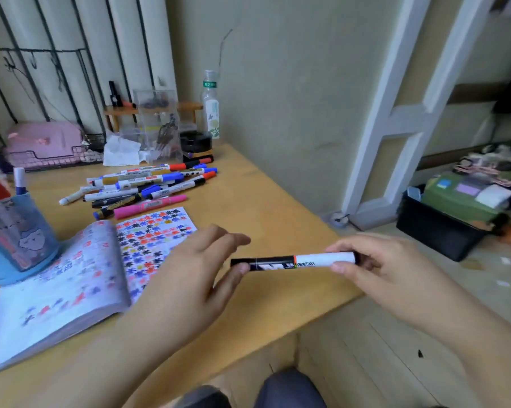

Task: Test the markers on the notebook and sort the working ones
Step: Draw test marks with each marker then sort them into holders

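A black-and-white marker [292,262] lies level in the air above the near right part of the wooden desk [266,195], held between both hands. The right hand [374,269] pinches its white end, thumb below and fingers curled over the top. The left hand [195,269] meets the black capped end with its thumb tip under the cap, while its other fingers are spread loosely apart above it; whether they actually grip the cap cannot be told. To the left, an open notebook [71,278] lies on the desk, its right page covered in small flower-shaped marks in black, blue, red and yellow, its left page blurred. Just beyond the notebook, toward the far side, a pile of markers [148,184] lies spread on the desk, with blue, red, black and gold caps, and a pink marker [149,206] nearest the page. At the far left edge stands a blue cup-like holder [16,231], touching the notebook's left page. Farther back are a crumpled tissue [121,153], a clear plastic box [157,125], a plastic bottle [211,106] against the wall, and a pink case [45,139] in a black wire tray [57,160].
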Tool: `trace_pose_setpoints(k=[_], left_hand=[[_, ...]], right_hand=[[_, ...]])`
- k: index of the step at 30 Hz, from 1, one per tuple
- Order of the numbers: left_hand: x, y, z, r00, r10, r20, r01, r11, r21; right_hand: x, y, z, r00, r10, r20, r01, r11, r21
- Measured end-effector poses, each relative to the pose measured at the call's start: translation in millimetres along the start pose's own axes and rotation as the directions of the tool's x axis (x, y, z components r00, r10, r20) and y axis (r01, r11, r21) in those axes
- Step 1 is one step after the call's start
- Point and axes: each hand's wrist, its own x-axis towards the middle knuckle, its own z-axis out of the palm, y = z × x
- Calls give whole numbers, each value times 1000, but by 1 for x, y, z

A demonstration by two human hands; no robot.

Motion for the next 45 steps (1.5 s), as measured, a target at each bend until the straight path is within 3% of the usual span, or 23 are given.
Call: trace_pose_setpoints(k=[3, 6, 8, 15, 18, 21, 27, 32, 35, 39, 45], left_hand=[[24, 49, 37, 992, 125, -19, -125, 992, -12], [36, 98, 84, 955, 295, 29, -292, 953, -84], [38, 129, 121, 914, 394, 97, -377, 913, -158], [17, 202, 230, 778, 530, 336, -477, 847, -234], [8, 209, 249, 743, 541, 395, -480, 841, -250], [5, 205, 250, 744, 520, 419, -458, 854, -247], [16, 178, 216, 806, 452, 383, -396, 892, -220], [32, 137, 150, 900, 364, 238, -337, 930, -149], [33, 97, 104, 943, 278, 185, -272, 961, -53], [16, 28, 40, 979, 123, 163, -142, 984, 108], [-22, -52, -37, 994, -78, 76, 49, 944, 326]], right_hand=[[-61, 40, -34, 971, 135, -198, -155, 984, -89], [-127, 87, -62, 872, 326, -366, -372, 926, -61], [-169, 115, -72, 815, 418, -402, -499, 859, -117], [-271, 193, -49, 692, 648, -319, -721, 643, -259], [-291, 216, -30, 633, 755, -173, -752, 546, -368], [-295, 225, -19, 615, 786, -61, -740, 549, -389], [-245, 199, -23, 764, 625, -161, -643, 759, -104], [-158, 139, -29, 922, 336, -192, -353, 934, -61], [-98, 97, -22, 976, 171, -134, -183, 980, -81], [-23, 47, 11, 998, -52, -38, 50, 997, -52], [77, -23, 81, 944, -296, 147, 303, 953, -26]])
